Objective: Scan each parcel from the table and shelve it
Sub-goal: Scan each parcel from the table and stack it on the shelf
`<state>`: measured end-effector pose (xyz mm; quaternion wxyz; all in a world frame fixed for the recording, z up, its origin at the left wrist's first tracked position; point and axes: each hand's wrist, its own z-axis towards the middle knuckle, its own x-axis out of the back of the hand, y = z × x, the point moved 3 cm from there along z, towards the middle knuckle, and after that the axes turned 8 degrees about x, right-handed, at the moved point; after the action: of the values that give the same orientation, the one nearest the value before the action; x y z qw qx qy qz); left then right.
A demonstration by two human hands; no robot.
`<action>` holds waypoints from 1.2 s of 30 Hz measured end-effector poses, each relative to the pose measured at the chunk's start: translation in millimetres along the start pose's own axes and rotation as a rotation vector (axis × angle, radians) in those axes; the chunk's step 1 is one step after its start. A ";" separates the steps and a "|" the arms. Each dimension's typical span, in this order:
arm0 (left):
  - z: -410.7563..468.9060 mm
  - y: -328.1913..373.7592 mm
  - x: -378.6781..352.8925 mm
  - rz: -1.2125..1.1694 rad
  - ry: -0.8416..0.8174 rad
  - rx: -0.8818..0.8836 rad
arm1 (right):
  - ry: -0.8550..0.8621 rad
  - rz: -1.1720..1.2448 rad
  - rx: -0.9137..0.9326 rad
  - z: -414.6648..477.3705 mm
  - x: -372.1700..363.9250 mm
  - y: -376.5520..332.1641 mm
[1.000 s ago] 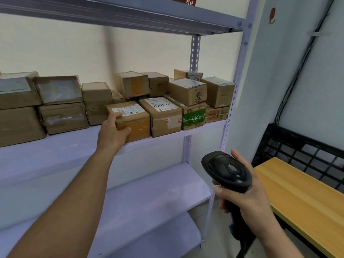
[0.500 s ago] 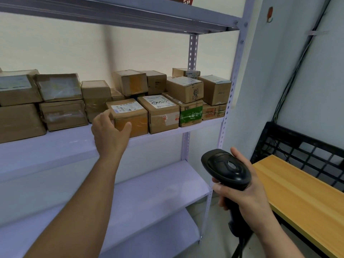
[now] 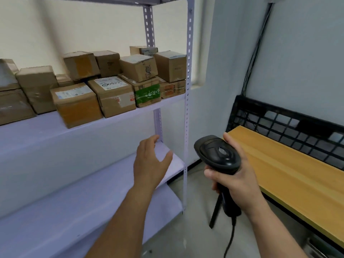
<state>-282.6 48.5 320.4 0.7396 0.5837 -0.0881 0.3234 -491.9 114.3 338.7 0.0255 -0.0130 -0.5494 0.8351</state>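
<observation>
Holding the left hand (image 3: 150,164) out in front of the lower shelf (image 3: 74,198), back of the hand to the camera, fingers loosely spread, thumb apart, grasping nothing. Gripping one black plastic barcode scanner (image 3: 216,154) in the right hand (image 3: 236,181), fingers curled round the handle, tilting its rounded head upward, trailing one black cable (image 3: 230,237) from the base. Showing roughly a dozen brown cardboard parcels (image 3: 111,95) sitting in two layers on the lilac metal shelf (image 3: 37,131) above, well apart from both hands; exact count uncertain, with some cut off at the left edge. Bearing white labels and clear tape on most, green tape on one, an orange front on the nearest parcel (image 3: 76,103) at the shelf's front edge. Flanking the rack on the right: one smooth, light-wood surface (image 3: 290,170), backed by one black gridded crate (image 3: 279,120).
</observation>
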 end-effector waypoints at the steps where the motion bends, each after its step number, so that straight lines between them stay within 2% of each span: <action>1: -7.0 7.6 -13.3 0.007 -0.036 -0.013 | 0.022 0.004 -0.003 -3.5 11.4 -0.2; 13: -84.8 112.3 -170.5 0.098 -0.303 -0.223 | 0.214 -0.178 -0.008 -59.5 182.4 -6.4; 22: -154.7 187.1 -274.0 0.081 -0.480 -0.307 | 0.365 -0.259 -0.015 -110.8 305.0 -14.9; 36: -230.6 256.8 -385.5 0.030 -0.712 -0.432 | 0.644 -0.353 -0.115 -179.7 427.0 -18.1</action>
<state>-787.8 144.0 261.8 0.7636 0.4892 -0.4124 0.0861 -908.8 310.4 286.8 0.3398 -0.1818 -0.5530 0.7387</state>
